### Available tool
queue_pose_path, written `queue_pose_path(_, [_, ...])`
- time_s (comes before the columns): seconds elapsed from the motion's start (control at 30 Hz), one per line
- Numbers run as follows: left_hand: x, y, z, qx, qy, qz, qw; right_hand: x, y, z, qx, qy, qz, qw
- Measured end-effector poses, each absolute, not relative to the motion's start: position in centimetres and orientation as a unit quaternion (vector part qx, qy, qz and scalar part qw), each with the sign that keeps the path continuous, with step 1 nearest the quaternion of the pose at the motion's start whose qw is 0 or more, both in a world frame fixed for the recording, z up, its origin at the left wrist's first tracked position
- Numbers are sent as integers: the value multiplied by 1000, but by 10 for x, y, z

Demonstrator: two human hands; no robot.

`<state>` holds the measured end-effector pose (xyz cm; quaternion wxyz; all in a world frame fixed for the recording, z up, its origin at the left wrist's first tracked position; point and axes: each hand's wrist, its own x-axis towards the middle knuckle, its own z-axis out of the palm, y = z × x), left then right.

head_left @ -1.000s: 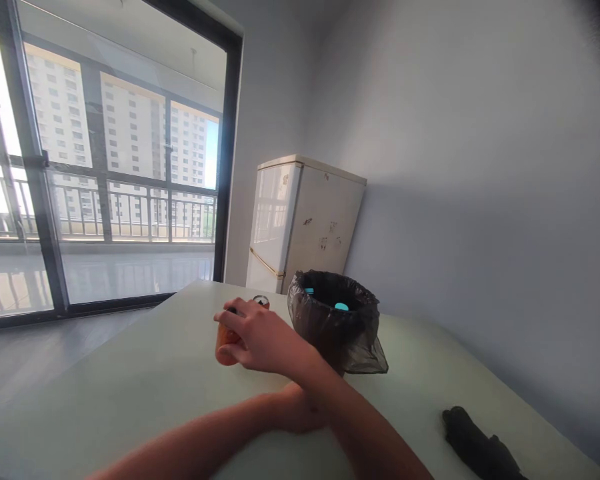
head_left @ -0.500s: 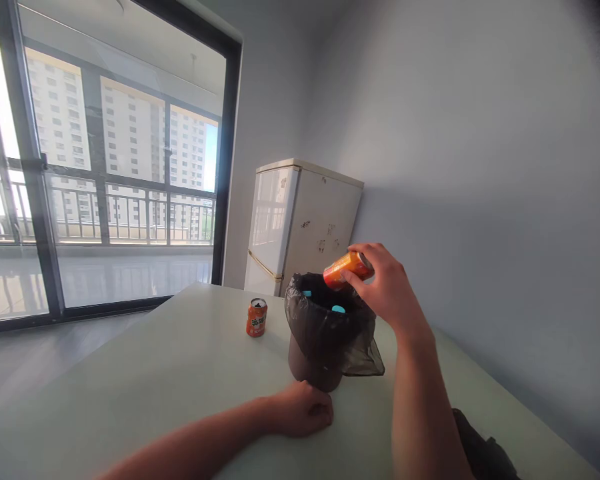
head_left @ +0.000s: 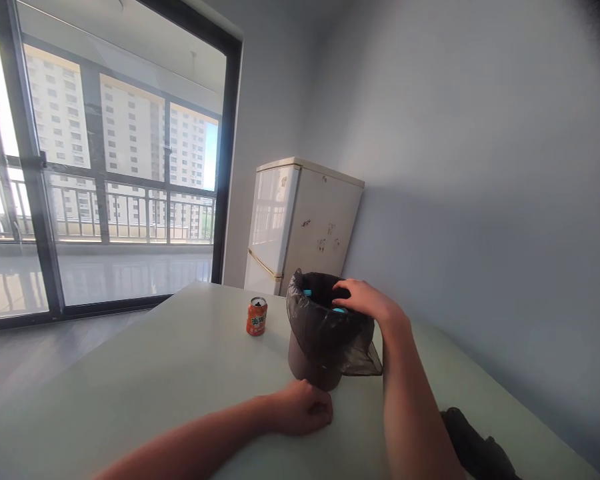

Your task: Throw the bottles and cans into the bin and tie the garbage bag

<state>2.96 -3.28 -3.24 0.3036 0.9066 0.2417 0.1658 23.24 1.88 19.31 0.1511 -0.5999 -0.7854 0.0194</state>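
A brown trash bin (head_left: 307, 363) lined with a black plastic bag (head_left: 325, 337) stands on the table. Two blue bottle caps show inside, one cap (head_left: 307, 293) at the left and another cap (head_left: 339, 310) near the front rim. My right hand (head_left: 363, 298) reaches over the bin's right rim, fingers spread and holding nothing. Left of the bin, an orange soda can (head_left: 257, 317) stands upright, its top opened. In front of the bin's base, my left hand (head_left: 307, 408) rests on the table, curled into a loose fist with nothing visible in it.
The pale table (head_left: 195, 373) extends widely around the bin. A dark bundle (head_left: 475, 443) lies at the right, beside my forearm. Behind the table stands a white refrigerator (head_left: 317, 227), with a grey wall to the right and a glass sliding door (head_left: 130, 153) to the left.
The orange can that my right hand held over the bin has been let go and is out of sight. That hand has dropped lower, its fingers opened. My left hand stays put.
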Motion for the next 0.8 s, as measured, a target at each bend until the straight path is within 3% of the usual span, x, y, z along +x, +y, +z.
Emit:
queue_pose_path(0.37, [30, -34, -30, 905, 237, 170, 309, 231, 12, 195, -609, -779, 10, 150])
queue_pose_path(0.67, [29, -33, -31, 905, 240, 164, 310, 190, -33, 209, -533, -791, -83, 289])
queue_pose_path(0.8, [30, -30, -37, 908, 235, 169, 304, 156, -47, 205, -461, -837, -93, 280])
